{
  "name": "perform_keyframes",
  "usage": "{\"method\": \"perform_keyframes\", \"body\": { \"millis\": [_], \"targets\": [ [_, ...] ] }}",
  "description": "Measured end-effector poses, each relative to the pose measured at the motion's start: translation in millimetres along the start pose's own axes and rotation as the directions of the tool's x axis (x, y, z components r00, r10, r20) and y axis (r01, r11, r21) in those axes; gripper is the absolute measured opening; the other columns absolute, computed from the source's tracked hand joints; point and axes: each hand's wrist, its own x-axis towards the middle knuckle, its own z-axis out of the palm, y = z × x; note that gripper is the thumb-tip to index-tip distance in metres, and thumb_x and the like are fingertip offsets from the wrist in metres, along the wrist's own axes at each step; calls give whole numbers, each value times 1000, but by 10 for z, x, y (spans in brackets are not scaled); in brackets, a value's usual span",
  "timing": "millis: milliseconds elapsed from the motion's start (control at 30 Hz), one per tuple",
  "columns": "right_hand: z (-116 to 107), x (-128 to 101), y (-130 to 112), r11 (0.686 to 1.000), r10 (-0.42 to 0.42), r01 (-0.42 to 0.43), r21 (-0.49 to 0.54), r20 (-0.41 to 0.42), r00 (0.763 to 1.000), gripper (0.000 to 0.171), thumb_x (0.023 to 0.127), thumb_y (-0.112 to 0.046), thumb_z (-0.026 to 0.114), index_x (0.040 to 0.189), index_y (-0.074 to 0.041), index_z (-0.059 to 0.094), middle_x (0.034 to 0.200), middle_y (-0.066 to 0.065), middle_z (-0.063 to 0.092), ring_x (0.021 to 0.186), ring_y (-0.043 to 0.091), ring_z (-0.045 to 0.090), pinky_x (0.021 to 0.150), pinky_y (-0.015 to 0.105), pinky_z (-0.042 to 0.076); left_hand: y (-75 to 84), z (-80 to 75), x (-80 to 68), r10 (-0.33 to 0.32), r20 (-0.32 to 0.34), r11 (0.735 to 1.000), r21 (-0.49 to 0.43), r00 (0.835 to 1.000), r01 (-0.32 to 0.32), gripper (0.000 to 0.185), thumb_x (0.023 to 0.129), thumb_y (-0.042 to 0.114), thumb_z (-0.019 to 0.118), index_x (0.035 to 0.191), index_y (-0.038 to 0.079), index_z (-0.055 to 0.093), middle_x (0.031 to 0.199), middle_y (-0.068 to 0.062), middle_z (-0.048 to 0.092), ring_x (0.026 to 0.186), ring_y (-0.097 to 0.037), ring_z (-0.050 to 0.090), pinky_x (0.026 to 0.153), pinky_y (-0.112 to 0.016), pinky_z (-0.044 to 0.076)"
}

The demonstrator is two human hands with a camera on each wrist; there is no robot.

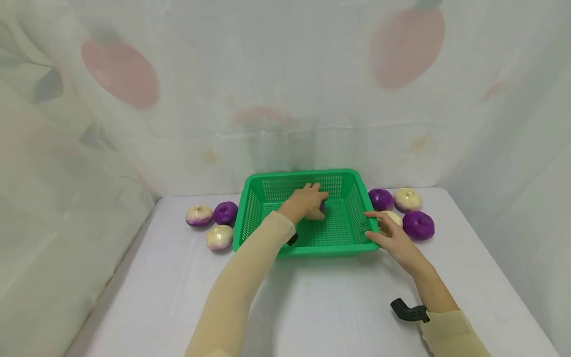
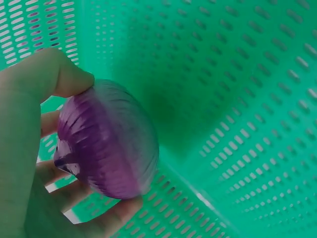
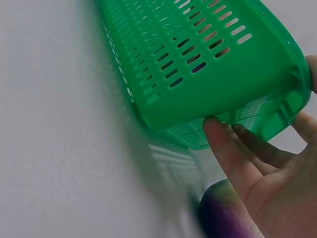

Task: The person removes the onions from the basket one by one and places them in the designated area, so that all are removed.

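In the left wrist view, my left hand (image 1: 307,202) holds a purple onion (image 2: 106,141) with a paler side, thumb on top and fingers around and below it. The hand is inside a green perforated basket (image 1: 308,250). From the head view, only a sliver of that onion shows past the fingers. My right hand (image 1: 397,243) grips the basket's right rim near the front corner. In the right wrist view, its fingertips (image 3: 214,128) touch the outer wall while another part of the hand reaches the rim. A purple-and-cream onion (image 3: 225,210) lies just below that hand.
Left of the basket lie a cream-and-purple onion (image 1: 199,216), a purple onion (image 1: 226,213) and a cream onion (image 1: 219,237). Several more, including a purple one (image 1: 418,225) and a cream one (image 1: 407,200), are to its right. A white cloth covers the table (image 1: 330,307); curtains hang behind.
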Motion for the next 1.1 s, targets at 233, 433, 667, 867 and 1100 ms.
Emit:
{"method": "perform_keyframes", "body": {
  "millis": [233,433,667,867,1100],
  "targets": [
    [-27,4,6,1000,5,-5,-10,-1,1000,56,104,-29,61,154,-17,38,164,16,20,148,50,22,103,67,37,-6,-182,-84,3,-26,1000,-9,1000,-4,40,93,48,68,125,27,56,131,-5,43,119,-26,43,92,-55,49],
    [-36,-3,9,1000,6,-6,-10,-4,1000,57,104,-29,61,154,-16,37,163,17,22,147,49,23,102,65,38,-59,-333,-172,6,-67,1000,-7,998,-6,41,91,48,68,125,26,57,131,-4,43,115,-26,43,87,-52,50],
    [-35,7,3,1000,11,-11,-5,-2,1000,57,104,-30,61,154,-16,37,163,18,22,146,49,24,103,66,37,-140,-512,-331,3,-104,1000,-20,995,-6,45,89,45,68,129,27,56,130,-4,45,118,-27,44,84,-47,49],
    [-32,11,10,1000,11,-11,-1,2,1000,58,104,-30,61,154,-16,36,162,19,24,145,49,27,101,63,39,-179,-610,-501,18,-125,1000,14,992,-17,45,89,49,70,125,26,56,128,-2,45,120,-27,43,89,-50,48],
    [-33,35,21,1000,0,0,-3,-1,1000,58,104,-30,61,154,-15,37,163,18,23,145,50,26,100,63,41,-298,-618,-664,19,-157,1000,-17,987,-22,49,88,45,70,130,24,58,130,-4,46,116,-26,44,85,-47,47]
  ]
}}
